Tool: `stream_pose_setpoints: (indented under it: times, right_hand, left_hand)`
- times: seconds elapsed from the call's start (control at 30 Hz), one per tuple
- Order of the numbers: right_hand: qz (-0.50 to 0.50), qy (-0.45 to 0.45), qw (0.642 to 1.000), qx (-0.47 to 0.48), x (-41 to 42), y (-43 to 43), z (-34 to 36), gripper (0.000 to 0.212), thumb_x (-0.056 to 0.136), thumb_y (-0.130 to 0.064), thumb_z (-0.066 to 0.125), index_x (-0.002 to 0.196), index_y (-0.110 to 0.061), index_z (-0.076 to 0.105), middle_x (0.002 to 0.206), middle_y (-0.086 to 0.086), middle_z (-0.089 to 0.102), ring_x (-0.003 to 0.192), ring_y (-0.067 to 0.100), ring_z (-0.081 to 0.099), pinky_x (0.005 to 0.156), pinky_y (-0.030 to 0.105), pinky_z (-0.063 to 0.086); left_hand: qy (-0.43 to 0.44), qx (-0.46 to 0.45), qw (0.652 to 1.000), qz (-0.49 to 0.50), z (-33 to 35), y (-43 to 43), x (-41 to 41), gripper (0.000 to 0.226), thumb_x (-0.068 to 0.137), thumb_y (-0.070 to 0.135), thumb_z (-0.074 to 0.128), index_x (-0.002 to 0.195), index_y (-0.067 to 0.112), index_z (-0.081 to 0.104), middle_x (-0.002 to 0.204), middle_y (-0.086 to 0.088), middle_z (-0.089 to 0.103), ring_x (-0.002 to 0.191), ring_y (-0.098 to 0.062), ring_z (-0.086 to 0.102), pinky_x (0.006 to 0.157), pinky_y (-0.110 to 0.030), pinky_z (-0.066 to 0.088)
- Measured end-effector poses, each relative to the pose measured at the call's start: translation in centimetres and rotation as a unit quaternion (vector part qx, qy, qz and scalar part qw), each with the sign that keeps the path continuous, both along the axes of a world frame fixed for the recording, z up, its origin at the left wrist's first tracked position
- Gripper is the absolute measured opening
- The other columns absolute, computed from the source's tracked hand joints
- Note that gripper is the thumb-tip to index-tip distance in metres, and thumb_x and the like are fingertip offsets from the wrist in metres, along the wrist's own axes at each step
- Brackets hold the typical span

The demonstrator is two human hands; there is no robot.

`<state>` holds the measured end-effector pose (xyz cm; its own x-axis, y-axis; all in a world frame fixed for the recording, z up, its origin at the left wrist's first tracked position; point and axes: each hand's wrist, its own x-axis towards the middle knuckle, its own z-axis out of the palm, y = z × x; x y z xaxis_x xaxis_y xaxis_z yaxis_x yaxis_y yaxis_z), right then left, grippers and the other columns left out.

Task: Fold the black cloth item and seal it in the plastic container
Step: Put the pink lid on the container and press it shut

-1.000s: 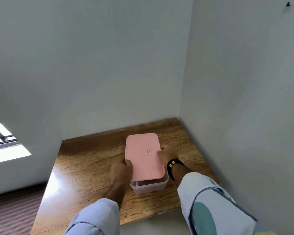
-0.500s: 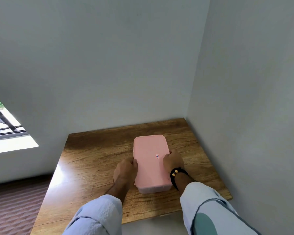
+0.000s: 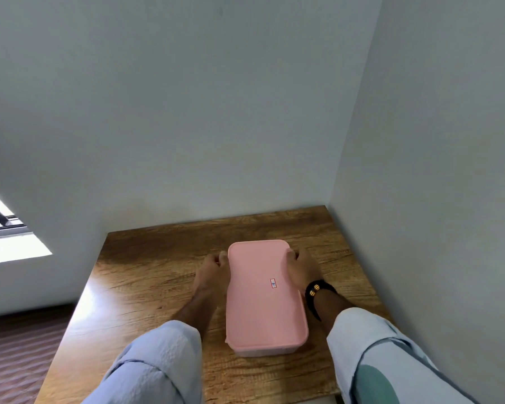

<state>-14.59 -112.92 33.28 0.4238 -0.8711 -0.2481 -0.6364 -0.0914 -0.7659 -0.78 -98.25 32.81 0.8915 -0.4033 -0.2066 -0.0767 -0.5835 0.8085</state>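
A clear plastic container (image 3: 264,351) stands on the wooden table (image 3: 146,287), covered by a pink lid (image 3: 260,301) with a small sticker. My left hand (image 3: 213,272) presses against the lid's far left edge, fingers curled. My right hand (image 3: 301,268), with a black wristband, grips the lid's far right edge. The black cloth is not visible; the lid hides the inside.
The table sits in a corner, with grey walls (image 3: 435,170) close behind and on the right. A bright window (image 3: 3,231) is at the left. Striped floor (image 3: 15,351) lies below the table's left edge.
The lid has come down flat on the container, which was tilted open at the near end. Both hands slid from the lid's middle toward its far corners. The camera tilted.
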Motion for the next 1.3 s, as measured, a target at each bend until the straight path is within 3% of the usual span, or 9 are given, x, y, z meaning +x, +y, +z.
stream_pose_setpoints:
  times: [0.13, 0.2, 0.37, 0.43, 0.67, 0.83, 0.9, 1.03, 1.3]
  right_hand:
    - [-0.016, -0.034, 0.999, 0.003, 1.1, -0.7, -1.8, 0.032, 0.105, -0.036, 0.038, 0.098, -0.012, 0.059, 0.094, 0.006, 0.063, 0.094, 0.031, 0.060, 0.084, 0.039, 0.046]
    - [-0.012, -0.043, 0.999, -0.009, 1.3, -0.8, -2.5, 0.030, 0.105, -0.033, 0.038, 0.088, -0.017, 0.054, 0.085, 0.002, 0.059, 0.088, 0.029, 0.057, 0.079, 0.037, 0.044]
    - [0.003, -0.050, 0.999, -0.019, 1.4, -0.7, -2.5, 0.038, 0.107, -0.032, 0.035, 0.110, -0.007, 0.063, 0.112, 0.015, 0.067, 0.103, 0.035, 0.062, 0.087, 0.040, 0.048]
    - [0.009, -0.043, 0.999, -0.018, 1.0, -0.3, -2.0, 0.040, 0.107, -0.036, 0.035, 0.117, -0.009, 0.062, 0.117, 0.015, 0.066, 0.106, 0.035, 0.062, 0.087, 0.039, 0.046]
    - [0.006, 0.093, 0.993, -0.070, -3.6, 4.7, -2.8, 0.042, 0.105, -0.049, 0.026, 0.112, -0.019, 0.056, 0.100, 0.004, 0.070, 0.091, 0.026, 0.066, 0.078, 0.038, 0.050]
    - [0.002, 0.052, 0.996, -0.074, -3.7, 5.8, -2.3, 0.043, 0.108, -0.042, 0.026, 0.117, -0.016, 0.059, 0.102, 0.007, 0.071, 0.085, 0.023, 0.060, 0.079, 0.036, 0.047]
    - [0.002, 0.053, 0.996, -0.067, -3.6, 6.0, -2.1, 0.043, 0.108, -0.042, 0.026, 0.120, -0.017, 0.059, 0.107, 0.008, 0.071, 0.089, 0.024, 0.061, 0.081, 0.036, 0.046]
    - [0.000, 0.029, 0.999, -0.035, -3.8, 5.9, -2.2, 0.044, 0.108, -0.044, 0.026, 0.119, -0.018, 0.060, 0.105, 0.005, 0.071, 0.095, 0.025, 0.066, 0.090, 0.042, 0.053]
    - [-0.039, 0.020, 0.999, -0.025, -4.3, 6.8, -2.2, 0.041, 0.108, -0.044, 0.028, 0.109, -0.017, 0.060, 0.091, 0.001, 0.066, 0.087, 0.023, 0.063, 0.078, 0.036, 0.049]
  left_hand:
    - [0.009, -0.004, 1.000, -0.011, -1.7, -1.2, 1.7, 0.046, 0.107, 0.047, 0.039, 0.122, 0.013, 0.067, 0.114, -0.009, 0.071, 0.097, -0.025, 0.067, 0.076, -0.035, 0.055]
    - [0.013, -0.033, 0.999, -0.005, -2.6, -1.5, 1.7, 0.046, 0.108, 0.043, 0.038, 0.121, 0.010, 0.068, 0.114, -0.011, 0.071, 0.088, -0.019, 0.063, 0.067, -0.028, 0.047]
    - [0.022, -0.029, 0.999, 0.000, -3.3, -1.9, 1.9, 0.049, 0.108, 0.044, 0.037, 0.121, 0.008, 0.068, 0.089, 0.005, 0.064, 0.075, -0.006, 0.056, 0.057, -0.023, 0.037]
    - [0.021, -0.021, 1.000, -0.002, -3.4, -2.2, 1.9, 0.049, 0.109, 0.044, 0.036, 0.126, 0.009, 0.066, 0.096, 0.001, 0.065, 0.077, -0.009, 0.057, 0.059, -0.024, 0.039]
    - [-0.011, 0.027, 1.000, -0.011, -1.9, -2.1, 1.1, 0.046, 0.108, 0.045, 0.034, 0.127, 0.011, 0.059, 0.110, -0.009, 0.065, 0.092, -0.026, 0.059, 0.078, -0.036, 0.047]
    - [0.005, 0.063, 0.998, -0.006, -0.6, 0.5, -1.4, 0.048, 0.108, 0.049, 0.033, 0.123, 0.013, 0.060, 0.085, 0.004, 0.060, 0.073, -0.014, 0.060, 0.059, -0.030, 0.049]
    - [0.031, 0.069, 0.997, -0.011, -1.1, 2.3, -3.2, 0.051, 0.107, 0.053, 0.030, 0.120, 0.015, 0.062, 0.093, -0.003, 0.069, 0.081, -0.022, 0.070, 0.072, -0.040, 0.063]
    - [0.011, 0.064, 0.998, -0.018, -1.6, 3.8, -4.8, 0.054, 0.108, 0.054, 0.027, 0.121, 0.018, 0.065, 0.105, -0.007, 0.074, 0.093, -0.028, 0.073, 0.089, -0.048, 0.063]
    - [-0.009, 0.066, 0.998, -0.002, -1.9, 3.6, -5.0, 0.052, 0.108, 0.051, 0.028, 0.118, 0.016, 0.065, 0.105, -0.006, 0.072, 0.089, -0.025, 0.070, 0.081, -0.039, 0.060]
